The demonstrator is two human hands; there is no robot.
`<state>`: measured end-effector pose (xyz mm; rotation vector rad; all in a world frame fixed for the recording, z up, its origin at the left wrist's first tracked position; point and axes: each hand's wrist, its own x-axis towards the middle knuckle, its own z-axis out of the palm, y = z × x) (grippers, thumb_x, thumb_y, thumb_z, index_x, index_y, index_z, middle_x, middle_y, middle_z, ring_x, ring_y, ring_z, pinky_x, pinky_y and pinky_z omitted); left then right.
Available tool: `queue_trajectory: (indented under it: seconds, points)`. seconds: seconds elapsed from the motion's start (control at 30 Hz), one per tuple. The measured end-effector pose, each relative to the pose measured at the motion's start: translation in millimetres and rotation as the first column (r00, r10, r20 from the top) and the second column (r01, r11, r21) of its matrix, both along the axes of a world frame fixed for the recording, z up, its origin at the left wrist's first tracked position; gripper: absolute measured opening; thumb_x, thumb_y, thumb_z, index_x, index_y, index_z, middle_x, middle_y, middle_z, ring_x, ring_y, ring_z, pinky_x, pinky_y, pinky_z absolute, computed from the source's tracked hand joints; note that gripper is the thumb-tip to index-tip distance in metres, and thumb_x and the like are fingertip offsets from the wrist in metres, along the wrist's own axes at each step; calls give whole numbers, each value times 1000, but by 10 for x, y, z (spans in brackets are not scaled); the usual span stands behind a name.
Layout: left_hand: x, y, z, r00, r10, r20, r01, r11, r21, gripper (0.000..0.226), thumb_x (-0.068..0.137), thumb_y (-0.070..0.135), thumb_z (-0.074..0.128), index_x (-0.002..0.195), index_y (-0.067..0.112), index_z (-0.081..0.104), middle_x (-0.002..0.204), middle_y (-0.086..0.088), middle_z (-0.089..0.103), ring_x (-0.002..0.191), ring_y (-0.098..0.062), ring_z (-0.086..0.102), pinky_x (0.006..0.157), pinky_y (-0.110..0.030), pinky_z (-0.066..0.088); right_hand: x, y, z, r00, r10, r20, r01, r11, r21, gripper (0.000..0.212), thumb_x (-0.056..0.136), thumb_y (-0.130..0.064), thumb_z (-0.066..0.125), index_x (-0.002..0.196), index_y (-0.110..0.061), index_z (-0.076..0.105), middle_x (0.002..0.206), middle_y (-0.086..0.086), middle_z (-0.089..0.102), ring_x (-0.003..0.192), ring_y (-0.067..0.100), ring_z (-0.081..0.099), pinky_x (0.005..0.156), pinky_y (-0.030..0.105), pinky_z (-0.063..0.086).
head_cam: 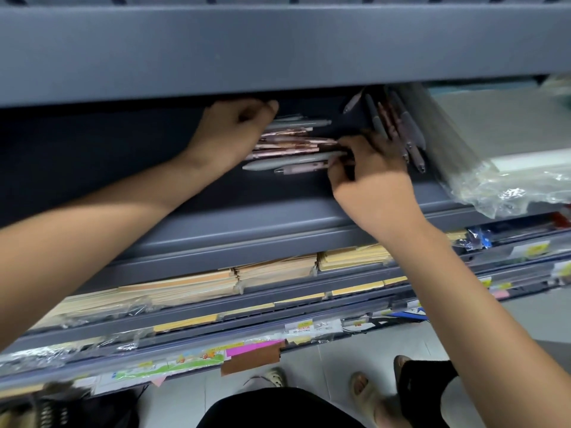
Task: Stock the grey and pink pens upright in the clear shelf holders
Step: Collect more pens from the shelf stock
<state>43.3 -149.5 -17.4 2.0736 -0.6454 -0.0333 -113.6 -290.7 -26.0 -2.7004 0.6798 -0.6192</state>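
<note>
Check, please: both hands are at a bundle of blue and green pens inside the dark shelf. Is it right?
Only the colour is wrong. The head view shows the pens are pink and grey; the left hand and right hand are both at them inside the dark shelf.

Both forearms bare from wrist to frame edge; L hand [230,131] and R hand [367,177] bare too. At btm centre a plain black garment [278,409], trousers or skirt, can't tell which. To the R a second black patch [428,384], looks like the same cloth. One foot in a pale beige open-toe sandal [370,400], toes showing. Other foot in a cream clog-type shoe [272,376] w/ holes, blurred.
</note>
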Motion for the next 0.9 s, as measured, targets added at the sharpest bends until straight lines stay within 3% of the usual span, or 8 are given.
queue_trajectory:
  seconds: [0.17,0.27,0.4,0.47,0.53,0.6,0.7,0.9]
  points:
    - [-75,-221,23,999,-41,-4,41,999,-18,22,98,34,61,103,18,76,92,6,70,86,3,58,74,-6,38,172,29,35,997,46,-66,-37,990,133,45,93,-37,51,136,-22,52,137,9,52,126,34,48,107,35,38]
    - [-103,-245,36,997,-79,23,79,997,21,16,97,25,61,103,18,74,99,7,71,97,1,60,80,-3,37,251,3,22,982,-70,-175,78,996,39,60,93,-56,44,140,-18,43,152,15,37,142,33,31,120,43,17]
    - [-131,-196,59,991,-117,58,113,991,66,19,93,19,60,108,17,71,106,6,70,108,-8,63,96,-17,42,261,-78,8,961,-108,-253,98,994,-50,80,89,-75,30,146,-18,38,159,7,30,150,26,13,120,52,-3]
    - [-164,-178,76,979,-175,103,157,974,164,32,88,29,58,116,18,68,113,4,70,111,-15,63,99,-25,45,285,-114,37,965,-78,-250,75,997,-22,75,91,-73,32,144,-20,41,156,6,36,149,25,18,120,52,-1]
    - [-213,-151,98,957,-254,141,214,944,253,52,78,43,50,123,20,63,123,-1,67,116,-22,60,101,-34,45,294,-138,75,984,-52,-171,58,998,30,55,99,-58,35,137,-21,51,147,10,48,141,28,34,119,48,15]
    - [-244,-128,94,929,-323,182,251,909,334,65,75,53,48,130,22,59,133,-3,59,124,-25,54,105,-38,42,271,-195,106,990,-130,-58,127,990,-55,40,102,-36,37,130,-15,56,138,16,54,132,34,44,108,44,31]
    - [-267,-121,39,897,-364,251,225,864,450,74,75,69,58,137,30,54,147,0,47,136,-24,44,113,-41,33,225,-346,144,954,-291,-77,272,943,-190,49,93,-27,47,140,-12,45,140,21,47,130,39,41,103,43,33]
    - [-197,-155,20,875,-316,368,126,881,455,57,85,54,69,134,27,60,144,-7,51,132,-31,46,110,-39,35,328,-543,174,941,-288,-178,245,942,-231,49,94,-27,48,137,-6,46,132,25,53,126,40,46,102,42,37]
